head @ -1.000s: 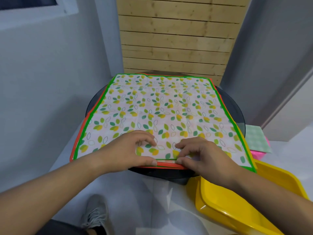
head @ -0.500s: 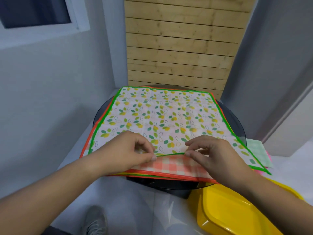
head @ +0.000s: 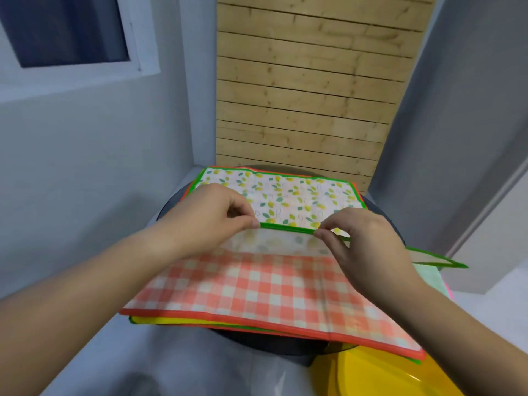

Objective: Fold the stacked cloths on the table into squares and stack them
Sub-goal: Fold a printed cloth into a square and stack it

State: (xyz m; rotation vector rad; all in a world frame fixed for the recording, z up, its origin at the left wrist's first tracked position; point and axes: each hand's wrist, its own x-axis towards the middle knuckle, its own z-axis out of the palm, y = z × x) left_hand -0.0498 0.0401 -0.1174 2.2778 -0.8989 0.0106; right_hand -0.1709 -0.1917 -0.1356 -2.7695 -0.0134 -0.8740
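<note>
Between the left hand (head: 211, 221) and the right hand (head: 368, 247) runs the green hem of the leaf-print cloth (head: 285, 192), lifted off the pile. Each hand pinches that hem between thumb and forefinger, one at either end. Beyond the hands, the cloth's far part lies flat. Beneath them an orange-checked cloth (head: 257, 292) tops the stack on the round dark desk (head: 271, 344). A yellow tub (head: 385, 378) sits at the near right.
</note>
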